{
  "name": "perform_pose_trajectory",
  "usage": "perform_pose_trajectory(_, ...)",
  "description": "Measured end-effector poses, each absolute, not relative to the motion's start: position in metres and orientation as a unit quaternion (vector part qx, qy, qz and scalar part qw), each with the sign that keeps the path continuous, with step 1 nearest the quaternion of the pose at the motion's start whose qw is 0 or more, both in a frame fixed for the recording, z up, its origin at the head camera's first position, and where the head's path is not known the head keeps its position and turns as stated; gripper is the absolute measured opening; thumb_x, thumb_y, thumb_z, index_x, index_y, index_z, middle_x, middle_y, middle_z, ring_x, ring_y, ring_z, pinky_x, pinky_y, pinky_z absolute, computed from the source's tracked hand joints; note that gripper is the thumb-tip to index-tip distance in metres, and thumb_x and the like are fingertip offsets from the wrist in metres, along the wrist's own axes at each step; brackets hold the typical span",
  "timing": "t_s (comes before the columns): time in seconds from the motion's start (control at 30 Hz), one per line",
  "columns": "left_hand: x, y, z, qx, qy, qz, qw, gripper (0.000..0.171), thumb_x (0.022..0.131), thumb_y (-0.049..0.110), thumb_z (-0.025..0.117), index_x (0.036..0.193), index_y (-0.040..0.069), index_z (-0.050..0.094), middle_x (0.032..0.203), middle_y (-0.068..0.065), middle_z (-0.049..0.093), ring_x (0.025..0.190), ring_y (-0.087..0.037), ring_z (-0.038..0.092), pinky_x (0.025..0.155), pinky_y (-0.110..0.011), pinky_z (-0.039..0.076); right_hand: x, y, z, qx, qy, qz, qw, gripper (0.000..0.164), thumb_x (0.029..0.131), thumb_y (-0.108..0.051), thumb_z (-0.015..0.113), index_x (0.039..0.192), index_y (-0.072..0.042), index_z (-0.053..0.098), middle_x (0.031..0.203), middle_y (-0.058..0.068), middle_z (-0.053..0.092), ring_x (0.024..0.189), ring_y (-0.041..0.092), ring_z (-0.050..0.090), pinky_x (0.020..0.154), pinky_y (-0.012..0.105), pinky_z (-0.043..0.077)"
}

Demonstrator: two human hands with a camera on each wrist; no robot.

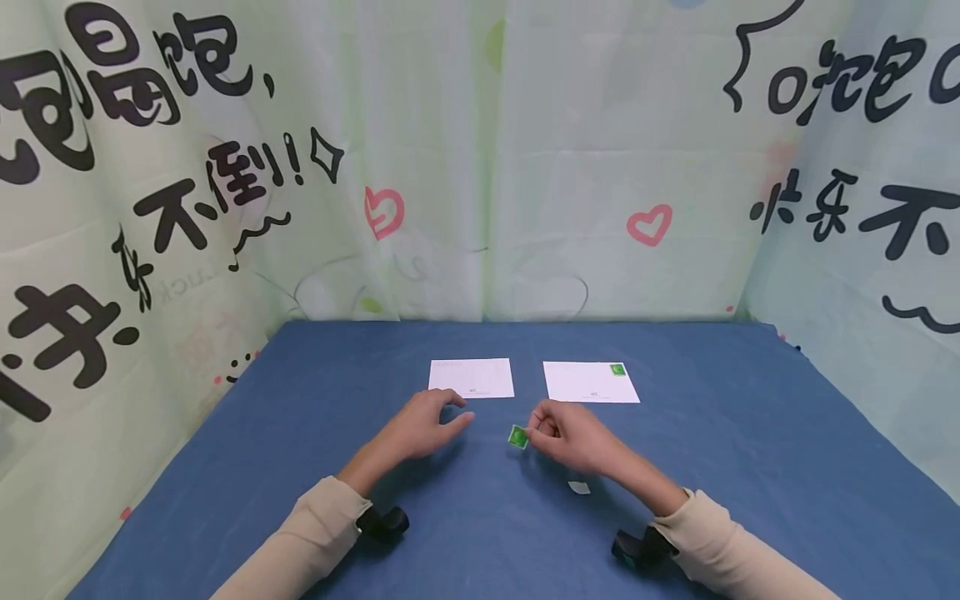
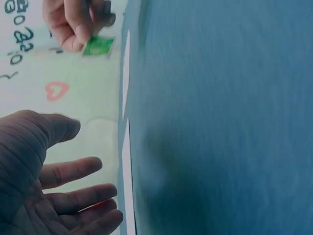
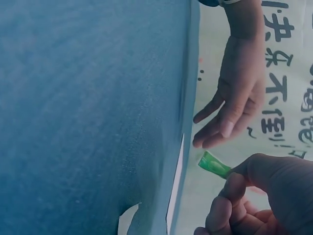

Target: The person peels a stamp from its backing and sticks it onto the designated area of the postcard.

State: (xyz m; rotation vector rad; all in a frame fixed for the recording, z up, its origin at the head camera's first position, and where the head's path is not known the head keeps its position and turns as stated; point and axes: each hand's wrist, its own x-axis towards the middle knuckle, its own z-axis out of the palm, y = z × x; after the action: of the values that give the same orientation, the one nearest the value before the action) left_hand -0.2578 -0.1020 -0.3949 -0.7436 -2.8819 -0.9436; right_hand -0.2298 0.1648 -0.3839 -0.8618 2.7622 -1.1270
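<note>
Pinching the green stamp [image 1: 517, 437] by one edge with the right hand [image 1: 573, 435], above the worktop [image 1: 480, 542], left of that hand; holding the left hand [image 1: 429, 425] loosely spread, nearer the unstamped card [image 1: 472, 377], beyond and leftward.

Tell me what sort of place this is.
Probably a curtained-off tabletop workspace, perhaps a recording booth: printed curtains hang behind and on both sides of a table covered in blue cloth, and a black device sits at each wrist.
</note>
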Motion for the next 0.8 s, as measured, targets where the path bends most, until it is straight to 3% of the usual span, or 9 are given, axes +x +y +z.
perform_pose_trajectory(0.37,-0.24,-0.085,-0.403,-0.284,-0.891,-0.354,0.003,0.025,0.104,0.019,0.059,0.109,0.0,0.076,0.106,-0.011,0.075,0.101,-0.025,0.07,0.09,-0.047,0.056,-0.216,0.164,-0.386,-0.263,0.897,-0.351,-0.043,0.004,0.094,-0.009,0.067,0.091,-0.009,0.063,0.064,-0.008,0.051,0.05,0.004,0.042,0.051,0.025,0.038)
perform_pose_trajectory(0.67,-0.226,-0.071,-0.399,-0.321,-0.859,-0.4,-0.005,0.026,0.105,0.018,0.058,0.102,0.0,0.076,0.091,-0.009,0.074,0.075,-0.012,0.063,0.081,-0.039,0.057,-0.21,0.162,-0.386,-0.266,0.899,-0.339,-0.083,0.007,0.095,-0.009,0.068,0.092,-0.012,0.063,0.063,-0.01,0.048,0.049,0.003,0.041,0.05,0.026,0.038)
perform_pose_trajectory(0.8,-0.222,-0.067,-0.397,-0.324,-0.848,-0.42,-0.014,0.027,0.106,0.018,0.056,0.104,0.001,0.077,0.092,-0.01,0.074,0.079,-0.011,0.065,0.084,-0.037,0.057,-0.207,0.159,-0.385,-0.267,0.899,-0.332,-0.1,0.007,0.095,-0.009,0.068,0.092,-0.013,0.063,0.063,-0.011,0.048,0.048,0.001,0.04,0.049,0.025,0.037)
